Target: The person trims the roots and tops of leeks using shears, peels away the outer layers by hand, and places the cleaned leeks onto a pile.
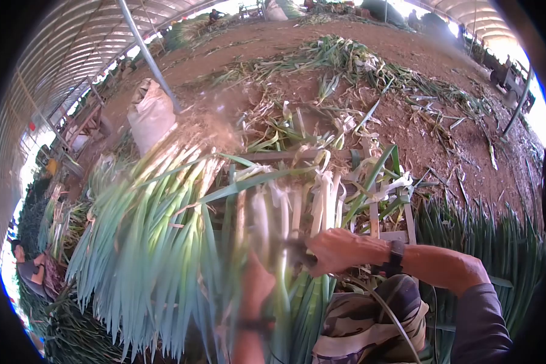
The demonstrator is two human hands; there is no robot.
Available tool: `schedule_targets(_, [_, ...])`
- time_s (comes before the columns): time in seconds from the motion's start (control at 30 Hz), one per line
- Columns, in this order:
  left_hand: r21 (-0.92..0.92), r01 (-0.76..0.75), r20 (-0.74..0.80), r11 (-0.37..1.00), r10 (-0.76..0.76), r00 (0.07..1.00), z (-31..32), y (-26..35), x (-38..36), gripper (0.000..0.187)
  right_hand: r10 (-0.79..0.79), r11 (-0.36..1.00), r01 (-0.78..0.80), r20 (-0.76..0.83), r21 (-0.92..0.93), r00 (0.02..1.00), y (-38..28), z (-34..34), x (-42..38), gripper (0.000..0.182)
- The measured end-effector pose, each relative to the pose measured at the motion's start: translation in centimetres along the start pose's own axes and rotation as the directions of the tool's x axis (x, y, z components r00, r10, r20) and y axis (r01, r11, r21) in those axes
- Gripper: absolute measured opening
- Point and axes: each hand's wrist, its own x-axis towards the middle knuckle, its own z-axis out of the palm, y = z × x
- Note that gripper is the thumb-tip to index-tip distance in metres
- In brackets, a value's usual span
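Observation:
A big heap of long green onions [164, 224] with roots and pale stalks lies to the left of my hands. In front of me, several stripped white stalks [326, 203] lie side by side on a wooden slatted frame [375, 219]. My right hand [333, 252] is closed around a dark tool [298, 252], too blurred to name, above the stalks. My left hand [256, 285], smeared by motion, is low over the green onion stalks left of the tool; its fingers do not show clearly. A thin hose [389, 312] runs past my camouflage-clad knee [370, 327].
A pale sack [150, 115] stands behind the heap by a metal pole [147, 51]. Peeled leaves [358, 64] litter the soil ahead. More green onions [479, 242] lie at right. At far left, another person [33, 270] sits among onions.

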Motion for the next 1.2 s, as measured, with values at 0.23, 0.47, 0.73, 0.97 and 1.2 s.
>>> schedule_targets(0.23, [0.145, -0.199, -0.1, 0.969, 0.214, 0.972, 2.2, -1.2, 0.1, 0.075, 0.037, 0.997, -0.04, -0.038, -0.063, 0.999, -0.4, -0.3, -0.3, 0.039])
schedule_targets(0.47, [0.138, -0.174, -0.023, 0.975, 0.179, 0.984, 2.0, -0.9, -0.4, 0.067, 0.05, 0.989, -0.066, -0.121, -0.13, 0.991, 2.8, 0.5, 4.7, 0.036])
schedule_targets(0.73, [0.057, -0.128, 0.084, 0.99, 0.123, 0.989, 0.2, 1.3, -1.7, 0.064, 0.059, 0.996, -0.063, -0.058, -0.071, 0.997, 2.9, 0.4, 2.8, 0.039])
schedule_targets(0.97, [-0.004, -0.243, -0.009, 0.97, 0.243, 0.97, 1.6, 0.5, -3.2, 0.047, 0.066, 0.991, -0.064, 0.016, -0.115, 0.998, -0.2, 0.1, 0.4, 0.055])
schedule_targets(1.2, [0.226, -0.035, -0.618, 0.974, 0.171, 0.767, -0.6, -3.2, -3.7, 0.035, -0.134, 0.987, 0.144, 0.129, -0.076, 0.983, -2.4, 3.3, 0.2, 0.047])
